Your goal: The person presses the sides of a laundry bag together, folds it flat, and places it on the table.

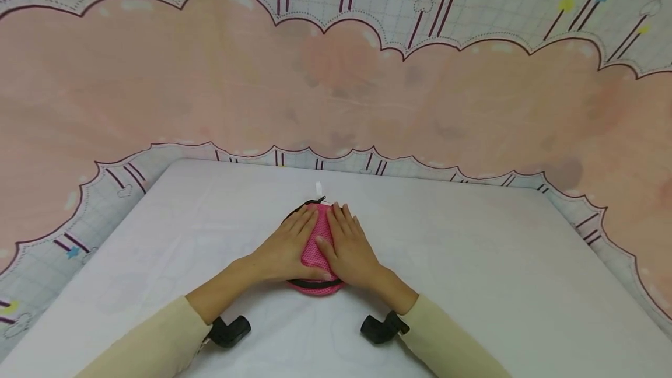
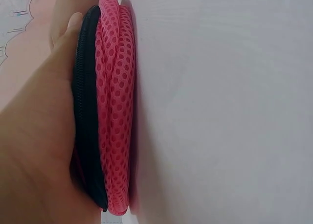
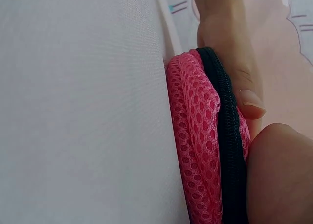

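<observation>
A pink mesh zip pouch [image 1: 317, 249] with a black zipper band lies flat on the white table in the head view. My left hand [image 1: 289, 249] rests on its left side, fingers straight and pointing away from me. On the right side my right hand [image 1: 350, 249] presses down with straight fingers, thumb spread over the mesh. In the left wrist view the pouch's pink side [image 2: 116, 111] and black zipper [image 2: 87, 106] sit beneath the palm. The right wrist view has the zipper [image 3: 229, 136] running along the pouch edge, under the hand. What the pouch contains is hidden.
The white table [image 1: 472, 261] spreads around the pouch. A white tag [image 1: 318, 189] sticks out at its far end. Black wrist devices [image 1: 230, 331] hang by both sleeves. Behind the table is a patterned cloth [image 1: 252, 86] in peach and white.
</observation>
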Available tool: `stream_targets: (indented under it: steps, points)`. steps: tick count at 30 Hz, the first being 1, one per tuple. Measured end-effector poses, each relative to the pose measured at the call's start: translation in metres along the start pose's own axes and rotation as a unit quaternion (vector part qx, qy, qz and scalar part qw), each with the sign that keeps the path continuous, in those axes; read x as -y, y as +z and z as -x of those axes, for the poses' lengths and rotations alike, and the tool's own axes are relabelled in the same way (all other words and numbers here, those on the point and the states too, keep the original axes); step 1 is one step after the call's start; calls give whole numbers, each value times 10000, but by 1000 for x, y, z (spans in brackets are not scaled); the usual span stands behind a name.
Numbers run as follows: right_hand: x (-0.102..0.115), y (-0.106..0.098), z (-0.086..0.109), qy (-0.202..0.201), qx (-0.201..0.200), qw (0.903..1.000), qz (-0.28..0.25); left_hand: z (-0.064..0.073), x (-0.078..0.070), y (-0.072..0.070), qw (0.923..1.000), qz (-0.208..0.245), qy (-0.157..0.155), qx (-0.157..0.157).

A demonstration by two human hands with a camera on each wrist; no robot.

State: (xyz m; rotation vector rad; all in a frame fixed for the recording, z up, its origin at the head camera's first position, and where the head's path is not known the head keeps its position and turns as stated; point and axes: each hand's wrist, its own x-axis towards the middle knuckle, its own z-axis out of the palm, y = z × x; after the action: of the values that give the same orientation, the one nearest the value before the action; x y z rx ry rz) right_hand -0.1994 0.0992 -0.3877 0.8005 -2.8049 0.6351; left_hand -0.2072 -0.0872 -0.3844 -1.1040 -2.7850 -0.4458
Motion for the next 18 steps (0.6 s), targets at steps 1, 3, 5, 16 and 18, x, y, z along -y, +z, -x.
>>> stream_targets:
  steps: [1, 3, 5, 16, 18]
  points:
    - [0, 0, 0, 1, -2, 10000, 8, 0, 0, 0, 10000, 5, 8, -3]
    - [-1, 0, 0, 5, 8, 10000, 24, 0, -1, 0, 10000, 25, 13, -18]
    - [0, 0, 1, 27, 38, 10000, 52, 1, -1, 0, 10000, 62, 27, -34]
    - [4, 2, 2, 93, 79, 9998, 129, 4, 1, 1, 9998, 114, 160, -68]
    - [4, 3, 2, 111, 95, 9998, 141, 4, 1, 1, 9998, 108, 173, -70]
